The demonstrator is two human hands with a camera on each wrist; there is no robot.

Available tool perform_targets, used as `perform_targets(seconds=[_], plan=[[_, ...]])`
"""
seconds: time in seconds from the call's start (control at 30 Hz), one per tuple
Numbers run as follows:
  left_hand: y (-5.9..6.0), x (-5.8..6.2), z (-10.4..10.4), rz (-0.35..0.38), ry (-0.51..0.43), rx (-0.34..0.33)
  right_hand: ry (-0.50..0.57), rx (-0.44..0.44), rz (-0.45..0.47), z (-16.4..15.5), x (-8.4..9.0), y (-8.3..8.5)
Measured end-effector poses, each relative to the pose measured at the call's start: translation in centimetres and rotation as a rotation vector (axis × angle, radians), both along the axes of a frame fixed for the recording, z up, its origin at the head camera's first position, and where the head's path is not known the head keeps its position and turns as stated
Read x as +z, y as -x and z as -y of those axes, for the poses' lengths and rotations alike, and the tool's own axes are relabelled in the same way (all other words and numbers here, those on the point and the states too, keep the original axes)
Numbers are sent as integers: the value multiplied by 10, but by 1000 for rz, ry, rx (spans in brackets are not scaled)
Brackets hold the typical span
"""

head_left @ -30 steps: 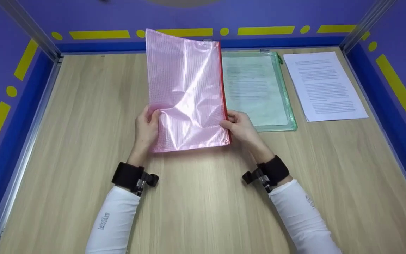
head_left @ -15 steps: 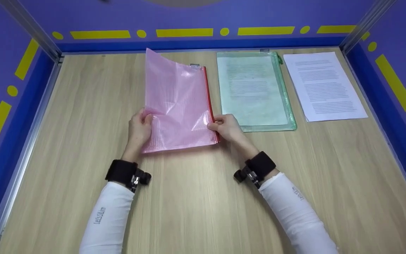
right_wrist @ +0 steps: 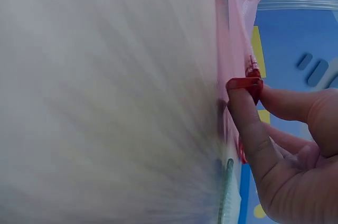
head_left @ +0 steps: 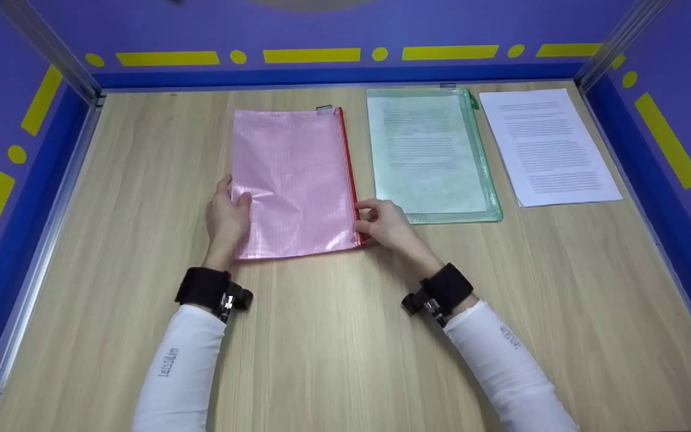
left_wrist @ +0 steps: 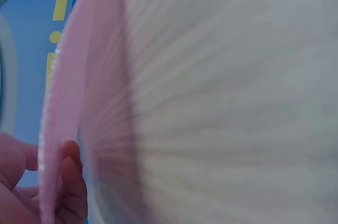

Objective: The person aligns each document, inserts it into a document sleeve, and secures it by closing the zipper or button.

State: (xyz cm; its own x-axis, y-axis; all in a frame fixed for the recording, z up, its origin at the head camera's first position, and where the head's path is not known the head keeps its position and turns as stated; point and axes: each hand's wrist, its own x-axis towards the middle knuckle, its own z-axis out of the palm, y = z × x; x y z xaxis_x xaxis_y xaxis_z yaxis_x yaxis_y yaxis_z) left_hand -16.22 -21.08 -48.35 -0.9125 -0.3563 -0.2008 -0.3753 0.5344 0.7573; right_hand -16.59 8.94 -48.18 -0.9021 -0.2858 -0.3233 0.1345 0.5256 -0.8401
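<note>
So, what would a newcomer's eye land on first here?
Probably the pink pouch, left of centre in the head view, held by the left grip at one side and the right grip at its red edge. Next, the green pouch to its right, then white printed paper farther right. Yellow bars stand out on the purple back wall.
</note>
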Motion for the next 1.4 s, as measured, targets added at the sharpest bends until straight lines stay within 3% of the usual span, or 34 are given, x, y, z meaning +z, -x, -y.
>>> perform_targets(seconds=[0.23, 0.53, 0.7, 0.83, 0.97, 1.2, 1.4], plan=[[-5, 1, 0, -27, 160, -67, -246, 113, -202, 0, 7, -4], [-23, 8, -24, -24, 411, -337, -401, 273, -371, 3, 12, -17], [-40, 13, -48, -21, 503, -510, -452, 381, -453, 3, 9, -24], [-50, 9, -60, 7, 551, -612, -467, 414, -485, 5, 6, -27], [-51, 4, -62, 47, 570, -641, -486, 426, -518, 8, 5, -28], [-45, 2, -55, 73, 558, -633, -528, 449, -606, 18, 5, -30], [-35, 4, -55, 93, 524, -625, -608, 423, -576, 28, 7, -28]])
